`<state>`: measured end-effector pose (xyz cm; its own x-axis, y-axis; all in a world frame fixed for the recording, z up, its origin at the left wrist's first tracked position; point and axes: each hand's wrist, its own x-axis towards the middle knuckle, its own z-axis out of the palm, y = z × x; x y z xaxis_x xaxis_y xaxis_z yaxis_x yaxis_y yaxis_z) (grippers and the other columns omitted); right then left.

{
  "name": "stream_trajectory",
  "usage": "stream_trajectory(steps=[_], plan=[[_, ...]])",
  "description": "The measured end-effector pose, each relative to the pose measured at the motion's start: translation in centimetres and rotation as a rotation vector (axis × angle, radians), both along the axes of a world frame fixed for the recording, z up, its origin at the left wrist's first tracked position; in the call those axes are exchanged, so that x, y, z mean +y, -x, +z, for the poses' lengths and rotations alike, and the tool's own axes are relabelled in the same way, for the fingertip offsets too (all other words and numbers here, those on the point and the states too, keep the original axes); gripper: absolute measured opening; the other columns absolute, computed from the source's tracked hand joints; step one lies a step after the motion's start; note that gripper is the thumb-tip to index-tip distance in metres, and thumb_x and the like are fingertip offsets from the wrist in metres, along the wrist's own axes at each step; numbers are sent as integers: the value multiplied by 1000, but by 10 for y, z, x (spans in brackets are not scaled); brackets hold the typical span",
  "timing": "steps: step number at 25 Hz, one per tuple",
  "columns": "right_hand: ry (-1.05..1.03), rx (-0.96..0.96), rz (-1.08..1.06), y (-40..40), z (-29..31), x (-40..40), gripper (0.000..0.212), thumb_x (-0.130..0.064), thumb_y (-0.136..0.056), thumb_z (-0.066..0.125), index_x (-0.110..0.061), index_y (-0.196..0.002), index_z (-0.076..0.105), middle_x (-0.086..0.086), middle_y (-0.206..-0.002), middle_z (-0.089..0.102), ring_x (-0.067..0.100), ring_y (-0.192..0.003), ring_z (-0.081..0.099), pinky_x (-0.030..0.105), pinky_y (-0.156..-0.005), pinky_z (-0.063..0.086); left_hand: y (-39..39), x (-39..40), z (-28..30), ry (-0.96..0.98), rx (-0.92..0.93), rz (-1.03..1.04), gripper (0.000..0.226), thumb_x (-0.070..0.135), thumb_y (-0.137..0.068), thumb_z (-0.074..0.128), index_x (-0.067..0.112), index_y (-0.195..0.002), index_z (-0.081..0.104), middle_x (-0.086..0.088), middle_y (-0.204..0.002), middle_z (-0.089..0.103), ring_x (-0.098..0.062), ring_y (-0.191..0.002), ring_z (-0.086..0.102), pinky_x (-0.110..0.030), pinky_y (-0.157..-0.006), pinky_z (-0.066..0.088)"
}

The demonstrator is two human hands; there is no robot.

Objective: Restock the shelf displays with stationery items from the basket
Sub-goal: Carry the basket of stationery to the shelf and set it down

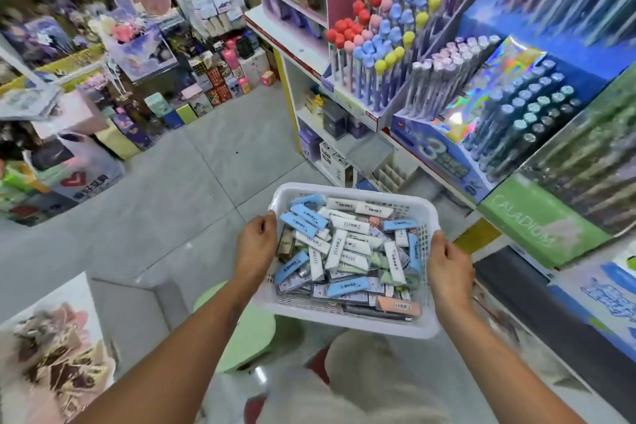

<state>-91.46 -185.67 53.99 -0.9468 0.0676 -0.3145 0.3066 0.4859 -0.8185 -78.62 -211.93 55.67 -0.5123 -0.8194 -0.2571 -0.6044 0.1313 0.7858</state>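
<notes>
**Basket of stationery arrives at the pen shelves**

Basket [351, 325], white and heaped with small boxed items [347, 248], is carried level above a green stool [247, 334]; the left hand [256, 248] curls over its left rim, the right hand [449, 268] clasps the right rim, fingers wrapped; best kept flat and brought closer to the pen displays [389, 34] at right before either grip loosens.

One basket [347, 327], two hands, one green stool [247, 337].
</notes>
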Motion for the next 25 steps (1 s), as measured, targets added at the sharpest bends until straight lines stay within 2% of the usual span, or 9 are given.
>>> stream_trajectory(steps=[3,5,8,13,17,19,22,25], plan=[[23,-19,-54,27,-13,-36,58,-48,-104,40,-2,-78,63,13,-66,63,27,-58,58,35,-56,43,45,-43,-5,63,-50,-49,45,42,-102,42,13,-67,47,1,-57,50,-15,-54,46,-30,-48,33],[25,-56,-109,40,-22,-56,60,-50,-103,40,1,-79,61,18,-67,62,29,-59,55,35,-56,40,70,-69,-4,55,-100,-79,45,42,-101,43,15,-66,45,1,-56,48,-15,-53,45,-30,-49,32],[16,-120,-150,56,-33,-89,60,-52,-103,39,-3,-75,59,14,-68,62,30,-62,58,37,-59,43,102,-107,-10,49,-142,-119,45,43,-101,43,12,-68,47,-5,-61,51,-20,-57,48,-32,-54,35],[-30,-116,-261,84,-72,-133,60,-49,-104,37,-6,-63,52,13,-63,57,31,-62,56,41,-63,45,165,-160,-47,65,-163,-247,45,41,-101,44,11,-67,46,-7,-61,50,-21,-58,46,-32,-53,32],[-79,-137,-416,104,-129,-179,54,-49,-104,35,-18,-64,54,13,-74,61,27,-67,57,39,-68,45,233,-208,-111,40,-164,-421,50,39,-102,43,0,-72,49,-21,-67,55,-25,-63,51,-34,-56,36],[-107,-128,-471,107,-156,-197,56,-47,-105,34,-12,-67,56,17,-76,64,33,-71,59,42,-72,48,259,-227,-144,21,-170,-509,53,38,-103,43,-5,-73,51,-25,-68,57,-26,-63,52,-35,-58,38],[-208,-109,-593,103,-208,-218,57,-40,-106,36,-3,-69,58,25,-77,65,38,-75,60,45,-75,46,285,-246,-199,39,-158,-623,50,34,-103,43,10,-60,40,-7,-55,45,-19,-54,43,-35,-54,31],[-274,-153,-659,90,-261,-229,57,-40,-106,35,-2,-70,58,23,-76,63,36,-72,58,43,-72,44,294,-250,-262,30,-158,-727,50,33,-104,43,15,-58,36,-2,-54,43,-13,-53,41,-34,-51,28]])
